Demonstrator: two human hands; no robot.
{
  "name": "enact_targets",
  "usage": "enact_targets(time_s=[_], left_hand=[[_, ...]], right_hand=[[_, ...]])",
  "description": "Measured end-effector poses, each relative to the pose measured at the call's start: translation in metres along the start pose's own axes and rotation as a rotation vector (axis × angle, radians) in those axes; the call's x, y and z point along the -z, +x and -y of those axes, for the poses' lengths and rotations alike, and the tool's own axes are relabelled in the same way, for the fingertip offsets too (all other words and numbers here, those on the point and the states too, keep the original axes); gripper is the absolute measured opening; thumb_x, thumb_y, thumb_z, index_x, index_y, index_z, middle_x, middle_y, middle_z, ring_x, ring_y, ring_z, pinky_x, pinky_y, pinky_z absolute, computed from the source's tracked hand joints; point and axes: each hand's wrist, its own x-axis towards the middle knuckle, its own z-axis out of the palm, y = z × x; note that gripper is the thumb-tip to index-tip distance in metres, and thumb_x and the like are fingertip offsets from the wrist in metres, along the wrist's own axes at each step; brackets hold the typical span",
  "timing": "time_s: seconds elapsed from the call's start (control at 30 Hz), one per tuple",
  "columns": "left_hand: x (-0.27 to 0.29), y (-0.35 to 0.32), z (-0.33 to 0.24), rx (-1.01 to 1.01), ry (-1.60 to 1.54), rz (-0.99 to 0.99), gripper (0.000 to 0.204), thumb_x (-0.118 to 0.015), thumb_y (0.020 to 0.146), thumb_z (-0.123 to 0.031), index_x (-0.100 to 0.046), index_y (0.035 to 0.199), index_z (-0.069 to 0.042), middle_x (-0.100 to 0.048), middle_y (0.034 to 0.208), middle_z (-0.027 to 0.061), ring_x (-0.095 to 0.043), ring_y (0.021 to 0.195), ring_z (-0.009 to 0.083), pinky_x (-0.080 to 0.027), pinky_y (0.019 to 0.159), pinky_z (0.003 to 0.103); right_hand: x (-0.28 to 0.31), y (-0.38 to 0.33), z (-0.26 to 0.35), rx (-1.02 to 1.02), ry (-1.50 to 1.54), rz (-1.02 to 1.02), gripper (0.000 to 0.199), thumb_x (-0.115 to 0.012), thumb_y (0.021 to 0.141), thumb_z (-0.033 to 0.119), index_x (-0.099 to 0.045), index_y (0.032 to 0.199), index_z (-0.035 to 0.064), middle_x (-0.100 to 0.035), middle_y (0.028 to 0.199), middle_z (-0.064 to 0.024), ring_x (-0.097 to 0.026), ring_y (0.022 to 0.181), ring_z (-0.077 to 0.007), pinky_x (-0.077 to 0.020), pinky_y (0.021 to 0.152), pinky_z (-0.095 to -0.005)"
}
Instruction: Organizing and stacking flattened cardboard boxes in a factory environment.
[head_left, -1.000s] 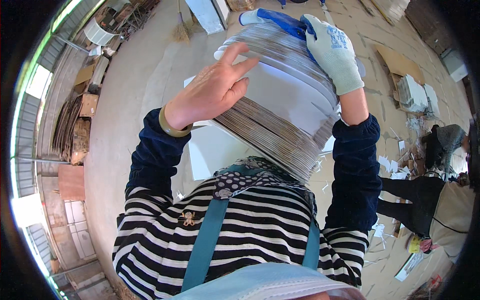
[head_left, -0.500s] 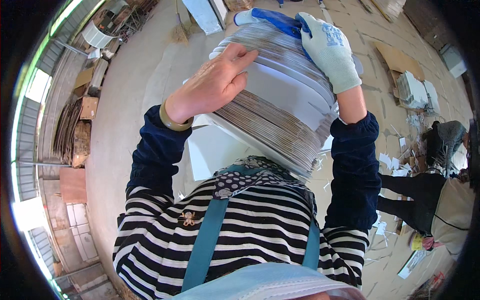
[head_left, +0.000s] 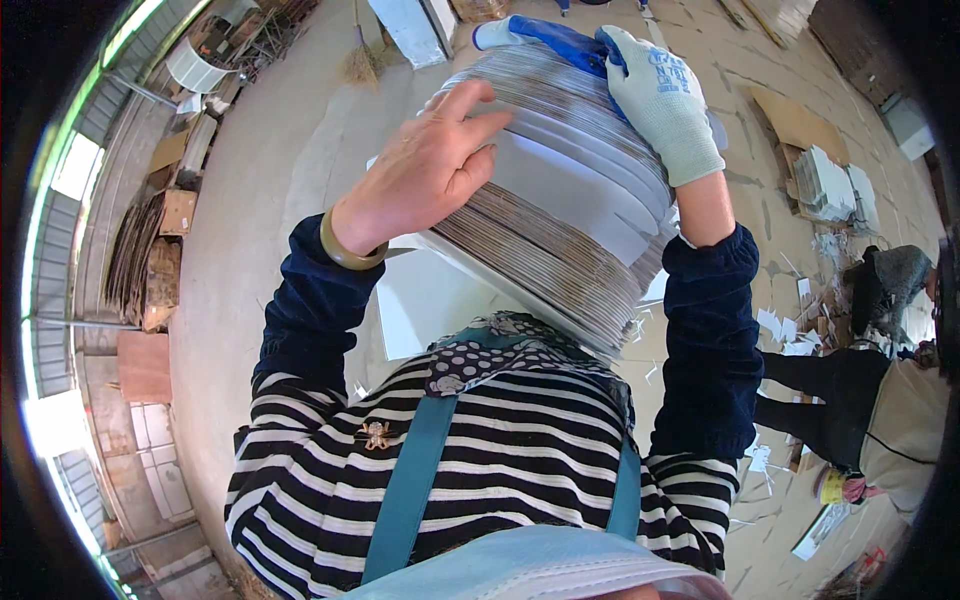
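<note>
A thick bundle of flat cardboard sheets (head_left: pixel 560 225), white-faced with brown edges, stands in front of my chest. Its sheets part in the middle, where a broad white face (head_left: pixel 560 180) shows between two packed groups. My left hand (head_left: pixel 425 165), bare and with a bangle at the wrist, hovers over the bundle's left side, its fingers apart. Whether a fingertip touches a sheet I cannot tell. My right hand (head_left: pixel 655 105), in a white knit glove with a blue palm, curls over the far right edge. Its fingers close on the end of a loose blue-and-white glove (head_left: pixel 560 42) lying across the far side.
White sheets (head_left: pixel 825 185) are piled on the floor at right, beside brown cardboard (head_left: pixel 795 115). Scraps (head_left: pixel 780 325) litter the floor near another person (head_left: pixel 850 400). Folded cardboard (head_left: pixel 135 260) leans at the left wall. A broom (head_left: pixel 361 62) stands at the back.
My left hand has shifted slightly left and its fingers have lifted. Several sheets have tipped toward me from the far group, so its white edges fan out more. The right hand has hardly moved.
</note>
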Motion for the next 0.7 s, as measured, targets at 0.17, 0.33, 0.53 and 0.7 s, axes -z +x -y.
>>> enact_targets(time_s=[0.17,0.33,0.53,0.7], left_hand=[[0.011,0.009,-0.003,0.069,0.081,0.087,0.034,-0.062,0.095,-0.020,-0.065,0.122,0.001,-0.058,0.124,0.0207,-0.063,0.103,0.0395,-0.050,0.090,0.046],[-0.001,0.005,0.000,0.094,-0.168,0.026,0.044,-0.059,0.095,-0.010,-0.055,0.138,0.000,-0.056,0.112,0.0183,-0.060,0.089,0.0329,-0.048,0.080,0.039],[0.000,0.009,0.002,0.106,-0.080,0.125,0.044,-0.054,0.098,-0.018,-0.054,0.138,0.001,-0.058,0.115,0.0184,-0.063,0.102,0.0413,-0.050,0.088,0.046],[-0.001,0.005,0.002,0.091,-0.063,0.136,0.044,-0.050,0.097,-0.010,-0.053,0.140,0.002,-0.055,0.115,0.0172,-0.062,0.094,0.0352,-0.048,0.084,0.040]], right_hand=[[-0.002,0.000,-0.003,-0.001,-0.013,0.002,0.039,-0.050,0.098,0.027,-0.060,0.135,0.0181,-0.070,0.119,-0.0134,-0.067,0.110,-0.0337,-0.0518,0.098,-0.0453],[-0.010,0.001,-0.011,0.020,-0.024,-0.045,0.039,-0.050,0.098,0.028,-0.060,0.134,0.0176,-0.070,0.119,-0.0133,-0.066,0.110,-0.0335,-0.0516,0.098,-0.0451],[-0.013,0.003,-0.013,0.044,-0.025,-0.049,0.039,-0.050,0.098,0.027,-0.060,0.134,0.0173,-0.070,0.118,-0.0132,-0.067,0.109,-0.0331,-0.0514,0.098,-0.0446],[-0.011,0.003,-0.013,0.031,-0.017,-0.045,0.039,-0.050,0.097,0.026,-0.061,0.133,0.0169,-0.071,0.115,-0.0134,-0.067,0.107,-0.0335,-0.0522,0.096,-0.0450]])
